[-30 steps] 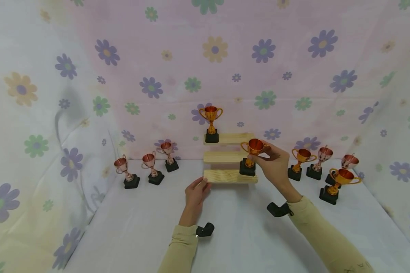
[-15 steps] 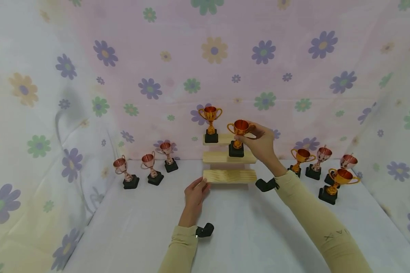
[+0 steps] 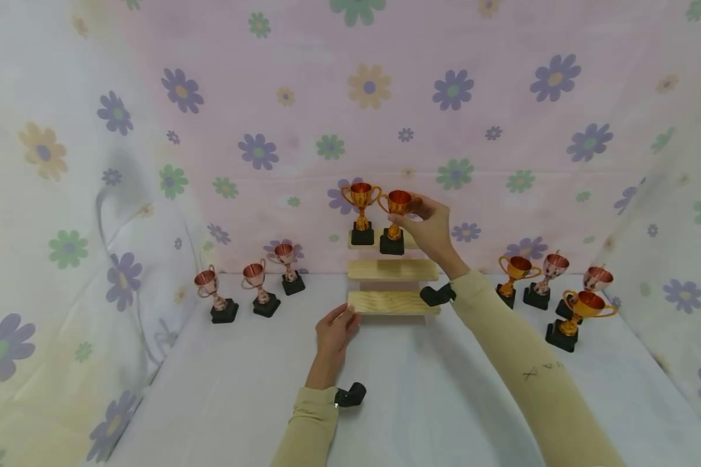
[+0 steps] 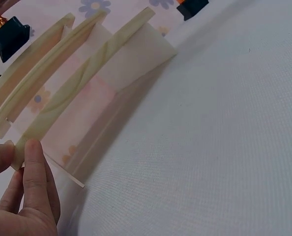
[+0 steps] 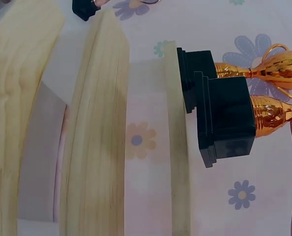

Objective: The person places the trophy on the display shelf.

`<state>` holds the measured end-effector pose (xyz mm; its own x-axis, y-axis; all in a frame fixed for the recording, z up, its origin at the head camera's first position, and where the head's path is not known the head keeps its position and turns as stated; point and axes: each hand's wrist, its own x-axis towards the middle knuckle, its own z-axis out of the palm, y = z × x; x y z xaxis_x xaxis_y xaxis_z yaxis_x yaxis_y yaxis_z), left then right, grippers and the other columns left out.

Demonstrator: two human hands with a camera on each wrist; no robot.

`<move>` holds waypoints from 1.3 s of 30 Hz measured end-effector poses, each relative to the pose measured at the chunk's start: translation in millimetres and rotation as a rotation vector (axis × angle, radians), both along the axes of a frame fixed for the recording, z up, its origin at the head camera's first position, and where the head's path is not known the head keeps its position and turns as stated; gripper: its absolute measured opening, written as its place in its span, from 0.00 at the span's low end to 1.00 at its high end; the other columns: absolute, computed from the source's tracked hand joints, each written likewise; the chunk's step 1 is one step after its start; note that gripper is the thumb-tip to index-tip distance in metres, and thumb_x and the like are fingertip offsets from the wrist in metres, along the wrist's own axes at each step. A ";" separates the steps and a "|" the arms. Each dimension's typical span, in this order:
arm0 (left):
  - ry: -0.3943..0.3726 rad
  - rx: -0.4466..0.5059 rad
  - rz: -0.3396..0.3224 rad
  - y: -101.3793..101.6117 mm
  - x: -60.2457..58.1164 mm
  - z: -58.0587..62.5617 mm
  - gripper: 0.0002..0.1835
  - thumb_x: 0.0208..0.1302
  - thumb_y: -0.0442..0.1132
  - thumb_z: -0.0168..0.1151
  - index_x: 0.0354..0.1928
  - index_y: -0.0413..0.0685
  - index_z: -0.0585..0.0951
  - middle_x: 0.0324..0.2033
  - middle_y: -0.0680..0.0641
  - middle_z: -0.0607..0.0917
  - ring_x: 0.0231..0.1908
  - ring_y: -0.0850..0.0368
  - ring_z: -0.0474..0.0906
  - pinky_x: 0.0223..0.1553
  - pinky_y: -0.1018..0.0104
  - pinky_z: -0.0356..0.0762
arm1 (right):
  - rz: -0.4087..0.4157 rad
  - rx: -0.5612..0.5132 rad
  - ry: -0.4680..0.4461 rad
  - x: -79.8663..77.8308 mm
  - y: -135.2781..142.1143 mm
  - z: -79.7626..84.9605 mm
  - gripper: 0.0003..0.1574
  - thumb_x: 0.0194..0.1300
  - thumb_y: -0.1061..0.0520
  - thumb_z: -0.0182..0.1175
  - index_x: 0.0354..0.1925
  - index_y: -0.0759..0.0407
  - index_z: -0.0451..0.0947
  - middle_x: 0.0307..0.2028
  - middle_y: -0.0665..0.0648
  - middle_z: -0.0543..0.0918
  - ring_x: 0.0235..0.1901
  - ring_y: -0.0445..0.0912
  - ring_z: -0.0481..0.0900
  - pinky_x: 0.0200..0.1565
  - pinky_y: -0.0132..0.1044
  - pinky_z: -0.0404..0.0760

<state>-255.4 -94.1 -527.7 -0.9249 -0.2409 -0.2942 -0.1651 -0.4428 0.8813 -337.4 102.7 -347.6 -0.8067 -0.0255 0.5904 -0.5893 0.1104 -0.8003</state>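
Note:
A three-tier wooden shelf [image 3: 393, 270] with clear side panels stands at the centre of the white surface. My left hand [image 3: 334, 332] pinches the left end of its lowest board [image 4: 70, 91] between thumb and fingers. A gold trophy cup [image 3: 362, 232] with a black base stands at the left of the top board. Beside it, my right hand [image 3: 433, 228] holds another gold trophy [image 3: 392, 242] upright by its cup and handle. That trophy's black base [image 5: 229, 118] is close to the top board [image 5: 178, 162]; a narrow gap shows in the right wrist view.
Three rose-coloured trophies [image 3: 257, 288] stand left of the shelf. On the right are two gold trophies [image 3: 517, 267] and two rose-coloured ones [image 3: 555, 266], one partly hidden behind a gold trophy [image 3: 587, 303]. Flower-patterned cloth [image 3: 304, 97] walls the back and sides.
My right hand has carried the gold trophy up and to the left, from the lowest board's right end to the top board, beside the standing trophy. My left hand has stayed in place.

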 end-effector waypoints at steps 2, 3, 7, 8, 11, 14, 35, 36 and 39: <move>0.011 0.000 -0.002 -0.4 -0.3 -0.8 0.20 0.71 0.29 0.62 0.61 0.25 0.76 0.42 0.42 0.82 0.37 0.60 0.83 0.47 0.69 0.87 | -0.009 0.012 -0.017 -3.7 -1.2 -1.0 0.21 0.58 0.68 0.73 0.50 0.75 0.83 0.38 0.66 0.86 0.35 0.40 0.82 0.51 0.55 0.84; 0.012 -0.001 -0.001 -0.5 -0.6 -1.2 0.20 0.71 0.29 0.62 0.60 0.25 0.76 0.42 0.42 0.82 0.36 0.60 0.83 0.46 0.70 0.87 | -0.016 0.020 -0.023 -5.6 -1.7 -1.4 0.21 0.59 0.67 0.73 0.50 0.74 0.83 0.37 0.67 0.85 0.35 0.40 0.81 0.49 0.52 0.84; 0.011 0.003 -0.001 -0.7 -0.8 -1.6 0.19 0.71 0.29 0.62 0.60 0.25 0.76 0.42 0.42 0.82 0.36 0.60 0.83 0.43 0.72 0.87 | -0.026 0.049 -0.036 -12.7 -2.2 -2.3 0.20 0.59 0.66 0.74 0.49 0.73 0.83 0.37 0.67 0.85 0.34 0.42 0.81 0.42 0.37 0.83; 0.008 0.003 0.001 -0.5 -0.9 -1.5 0.19 0.71 0.29 0.62 0.60 0.25 0.76 0.42 0.42 0.82 0.36 0.60 0.83 0.42 0.72 0.87 | -0.024 0.054 -0.041 -14.0 -2.2 -1.9 0.20 0.59 0.66 0.74 0.49 0.73 0.83 0.37 0.68 0.85 0.35 0.42 0.80 0.41 0.35 0.82; -0.001 0.005 0.008 -0.1 -1.2 -0.4 0.19 0.70 0.28 0.62 0.59 0.26 0.77 0.41 0.42 0.82 0.35 0.60 0.83 0.41 0.72 0.87 | -0.013 0.070 -0.062 -18.4 -1.5 -0.5 0.20 0.60 0.65 0.74 0.49 0.73 0.83 0.37 0.68 0.85 0.35 0.43 0.80 0.40 0.30 0.82; -0.004 0.006 0.017 0.3 -1.8 -0.1 0.18 0.70 0.28 0.62 0.59 0.26 0.77 0.39 0.43 0.83 0.34 0.60 0.83 0.41 0.72 0.87 | 0.002 0.077 -0.084 -22.1 -0.5 1.2 0.20 0.60 0.64 0.74 0.49 0.73 0.83 0.37 0.66 0.84 0.36 0.44 0.80 0.40 0.28 0.82; -0.015 0.005 0.005 0.8 0.5 -0.7 0.19 0.71 0.29 0.62 0.60 0.27 0.77 0.39 0.44 0.83 0.35 0.60 0.83 0.44 0.70 0.87 | 0.062 0.051 -0.124 -38.5 4.1 -2.9 0.25 0.61 0.66 0.72 0.56 0.71 0.81 0.45 0.68 0.85 0.40 0.40 0.82 0.49 0.30 0.84; -0.014 0.007 0.007 0.6 0.6 0.0 0.19 0.71 0.29 0.62 0.60 0.27 0.77 0.39 0.44 0.83 0.35 0.60 0.83 0.43 0.70 0.87 | 0.065 0.048 -0.125 -38.9 4.1 -3.0 0.25 0.61 0.66 0.72 0.56 0.71 0.81 0.45 0.68 0.85 0.40 0.40 0.83 0.49 0.30 0.84; -0.010 0.011 0.008 -0.2 -0.3 0.3 0.18 0.70 0.29 0.62 0.59 0.26 0.77 0.38 0.44 0.83 0.35 0.60 0.84 0.42 0.70 0.87 | 0.074 0.030 -0.143 -39.2 4.0 -3.7 0.26 0.60 0.67 0.72 0.57 0.70 0.80 0.46 0.66 0.85 0.42 0.42 0.83 0.51 0.31 0.85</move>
